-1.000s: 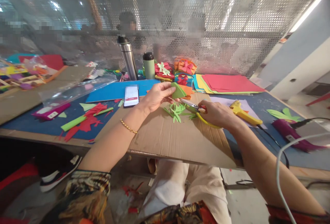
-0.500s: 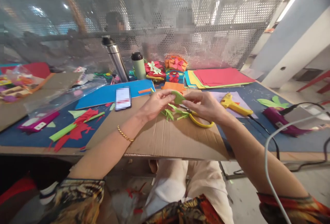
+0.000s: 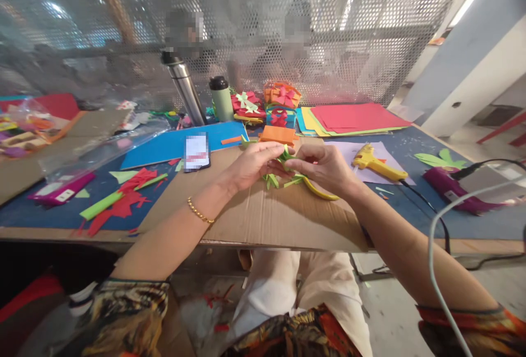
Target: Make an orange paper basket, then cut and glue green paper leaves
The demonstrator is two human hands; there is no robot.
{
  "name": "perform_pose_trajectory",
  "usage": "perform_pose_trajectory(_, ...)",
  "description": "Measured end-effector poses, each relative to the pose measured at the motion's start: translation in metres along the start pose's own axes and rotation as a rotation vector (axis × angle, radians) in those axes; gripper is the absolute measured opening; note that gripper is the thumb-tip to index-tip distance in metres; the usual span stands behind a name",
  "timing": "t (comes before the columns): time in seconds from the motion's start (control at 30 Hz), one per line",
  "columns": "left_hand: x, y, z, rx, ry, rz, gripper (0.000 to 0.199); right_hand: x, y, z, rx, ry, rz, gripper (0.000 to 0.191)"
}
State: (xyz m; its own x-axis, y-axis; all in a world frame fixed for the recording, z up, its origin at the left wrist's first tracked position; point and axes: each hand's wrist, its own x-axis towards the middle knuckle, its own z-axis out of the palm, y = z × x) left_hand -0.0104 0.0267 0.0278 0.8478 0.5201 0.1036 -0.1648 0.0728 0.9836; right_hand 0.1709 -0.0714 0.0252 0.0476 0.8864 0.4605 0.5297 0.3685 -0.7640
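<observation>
Between my two hands, above the cardboard sheet [image 3: 255,220], a small green paper piece [image 3: 286,153] is bent into a curl. My left hand [image 3: 258,162] pinches its left side, fingers closed. The fingers of my right hand [image 3: 324,165] are closed on its right side. Beneath the hands lie green paper scraps [image 3: 271,182] and scissors with a yellow handle [image 3: 322,191]; their blades are hidden. Just behind the hands sits an orange paper box [image 3: 277,134].
A yellow glue gun [image 3: 380,164] with its cord lies on lilac paper [image 3: 345,151] at right. A phone [image 3: 196,151] rests at left by a blue sheet [image 3: 164,146]. A steel flask [image 3: 184,91], a green bottle [image 3: 221,99] and coloured sheets [image 3: 357,117] stand or lie behind.
The green paper piece was flatter half a second ago and is now curled between my fingers. My hands have stayed in nearly the same place.
</observation>
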Motion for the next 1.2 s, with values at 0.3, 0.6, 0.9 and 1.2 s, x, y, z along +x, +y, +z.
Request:
perform_pose_trajectory(0.3, -0.001, 0.005, -0.006, -0.037, -0.009, -0.003, 0.039, 0.002, 0.001, -0.011, 0.284, 0.046, 0.118, 0.060)
perform_pose_trajectory(0.6, 0.002, 0.000, -0.009, 0.069, 0.058, 0.113, 0.059, 0.002, 0.001, -0.004, 0.054, 0.127, 0.087, 0.074)
perform_pose_trajectory(0.9, -0.002, 0.002, -0.003, 0.444, 0.035, 0.228, 0.049, 0.003, 0.006, -0.003, 0.011, 0.134, 0.072, 0.083)
perform_pose_trajectory(1.2, 0.006, -0.002, -0.010, 0.215, 0.259, 0.157, 0.053, 0.003, 0.009, 0.000, 0.177, 0.085, 0.063, 0.075)
